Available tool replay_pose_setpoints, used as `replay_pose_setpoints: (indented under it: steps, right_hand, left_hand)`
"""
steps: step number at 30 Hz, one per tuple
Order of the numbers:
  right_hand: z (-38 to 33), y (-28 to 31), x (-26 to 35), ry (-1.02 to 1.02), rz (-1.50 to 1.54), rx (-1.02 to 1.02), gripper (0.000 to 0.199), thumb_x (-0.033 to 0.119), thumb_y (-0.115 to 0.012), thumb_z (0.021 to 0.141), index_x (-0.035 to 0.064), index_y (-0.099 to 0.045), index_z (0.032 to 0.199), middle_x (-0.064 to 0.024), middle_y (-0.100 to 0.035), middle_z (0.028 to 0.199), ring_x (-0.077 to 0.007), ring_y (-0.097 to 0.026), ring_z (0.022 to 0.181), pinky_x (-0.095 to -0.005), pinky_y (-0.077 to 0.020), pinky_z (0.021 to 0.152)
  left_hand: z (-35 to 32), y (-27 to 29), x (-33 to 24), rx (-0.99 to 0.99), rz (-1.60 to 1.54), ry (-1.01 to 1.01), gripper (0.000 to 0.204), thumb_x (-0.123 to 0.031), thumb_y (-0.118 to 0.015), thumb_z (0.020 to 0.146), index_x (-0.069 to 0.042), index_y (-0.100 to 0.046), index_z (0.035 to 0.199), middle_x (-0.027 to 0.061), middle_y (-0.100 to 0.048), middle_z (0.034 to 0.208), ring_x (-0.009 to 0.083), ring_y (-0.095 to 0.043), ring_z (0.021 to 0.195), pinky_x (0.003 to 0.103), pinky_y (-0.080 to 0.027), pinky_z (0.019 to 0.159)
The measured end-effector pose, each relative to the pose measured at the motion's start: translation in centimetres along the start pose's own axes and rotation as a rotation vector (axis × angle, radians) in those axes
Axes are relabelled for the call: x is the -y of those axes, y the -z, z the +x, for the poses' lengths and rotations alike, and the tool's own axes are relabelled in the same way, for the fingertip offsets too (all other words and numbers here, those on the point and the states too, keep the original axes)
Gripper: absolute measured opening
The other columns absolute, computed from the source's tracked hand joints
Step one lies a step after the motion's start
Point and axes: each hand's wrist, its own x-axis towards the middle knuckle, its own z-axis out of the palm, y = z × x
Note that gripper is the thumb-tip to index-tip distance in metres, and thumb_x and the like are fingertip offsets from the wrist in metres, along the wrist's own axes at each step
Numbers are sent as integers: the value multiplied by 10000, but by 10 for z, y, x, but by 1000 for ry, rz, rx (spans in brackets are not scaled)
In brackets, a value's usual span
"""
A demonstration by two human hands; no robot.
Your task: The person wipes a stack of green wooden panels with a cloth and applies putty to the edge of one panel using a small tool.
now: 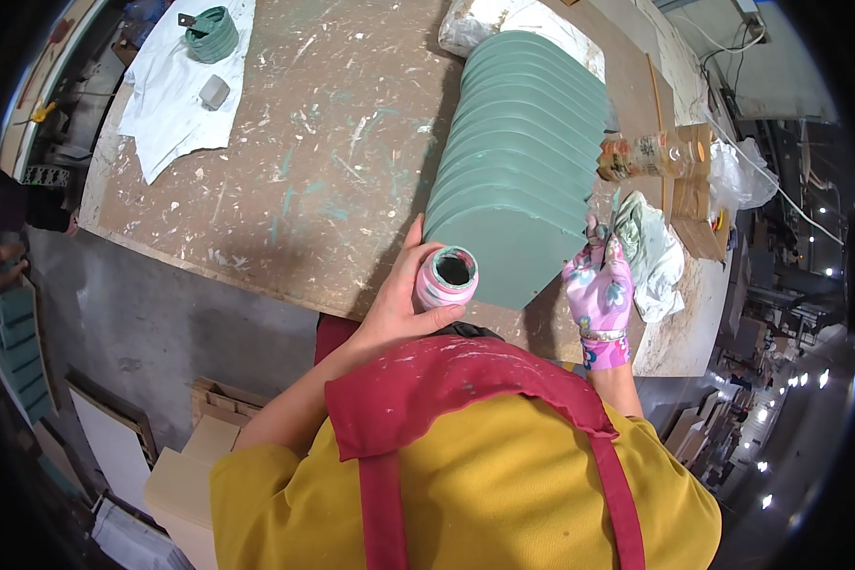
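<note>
My bare left hand (401, 294) is wrapped round a small pink jar (429, 290). The jar has no lid; its mouth is dark inside, with green smears on the rim. A row of overlapping green panels with rounded ends (513, 152) lies on the table just beyond it. My right hand (598, 285), in a pink flowered glove, is beside the right edge of the nearest panel. Its fingers are pinched together; a thin greenish strip shows near the tips, but I cannot make out what they hold. A green-stained white cloth (651, 256) lies right of that hand.
A paint-splashed table (342, 123) spreads ahead. At its far left, a white cloth (176, 104) bears a green-coated pot (211, 36) and a small grey block (214, 92). A clear plastic bottle (646, 155) lies right of the panels. Cardboard boxes (185, 484) stand lower left; people are at far left.
</note>
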Motion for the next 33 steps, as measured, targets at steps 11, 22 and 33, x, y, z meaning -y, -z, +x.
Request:
replay_pose_setpoints:
  steps: [11,22,33]
  right_hand:
    - [31,-22,45,359,-557,-9,188,175,-577,925,18,-574,1029,-109,-629,935,-206,-627,818,-327,-533,744]
    - [89,-166,33,-104,-1177,707,248,183,-640,890,-11,-645,1044,5,-578,725,-85,-547,639,-230,-445,570]
    - [101,-176,28,-141,-1315,778,186,219,-664,876,39,-678,920,6,-595,695,-59,-555,609,-200,-460,533]
  left_hand:
    - [-2,6,-7,-77,154,-103,731,-243,-787,718,-37,-413,1311,287,-238,1462,371,-176,1416,438,-247,1097]
    - [22,-28,-28,295,72,-73,694,-230,-800,720,-61,-448,1294,112,-554,1214,244,-540,1150,347,-416,974]
    - [25,-31,-15,257,-2,9,672,-264,-764,768,-52,-424,1307,112,-559,1219,221,-547,1139,335,-415,970]
